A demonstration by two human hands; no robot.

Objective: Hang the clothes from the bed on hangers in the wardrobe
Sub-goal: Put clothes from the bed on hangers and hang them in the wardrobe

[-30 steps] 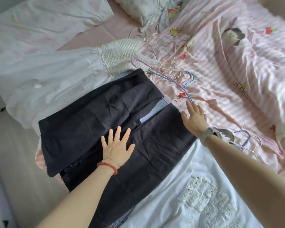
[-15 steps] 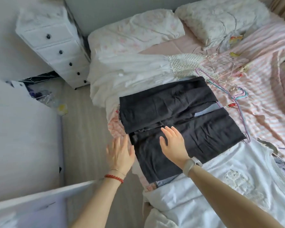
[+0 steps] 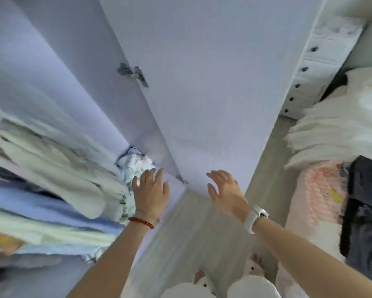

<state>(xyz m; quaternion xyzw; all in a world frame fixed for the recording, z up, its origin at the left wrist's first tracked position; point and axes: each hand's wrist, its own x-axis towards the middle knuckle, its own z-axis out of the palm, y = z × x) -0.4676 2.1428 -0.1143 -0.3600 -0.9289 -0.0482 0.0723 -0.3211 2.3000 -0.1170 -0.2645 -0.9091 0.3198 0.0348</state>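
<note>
I face the open wardrobe, its pale lilac door (image 3: 202, 93) swung out in front of me. Several light garments (image 3: 51, 168) hang inside at the left, blurred by motion. My left hand (image 3: 150, 192), with a red bead bracelet, is empty with fingers spread near the wardrobe's lower edge, beside the hanging clothes. My right hand (image 3: 225, 190), with a white watch, is also empty and spread, just in front of the door's bottom edge. The black garment (image 3: 363, 211) and a white dress (image 3: 335, 136) lie on the bed at the far right.
A white chest of drawers (image 3: 318, 52) stands behind the door at upper right. Grey wood floor (image 3: 191, 244) runs between wardrobe and bed. My slippered feet (image 3: 204, 280) show at the bottom. A crumpled cloth (image 3: 133, 164) sits low inside the wardrobe. A metal hinge (image 3: 133, 74) joins the door.
My view swung left from the bed to the wardrobe. Both hands left the black garment and now hover empty near the wardrobe door.
</note>
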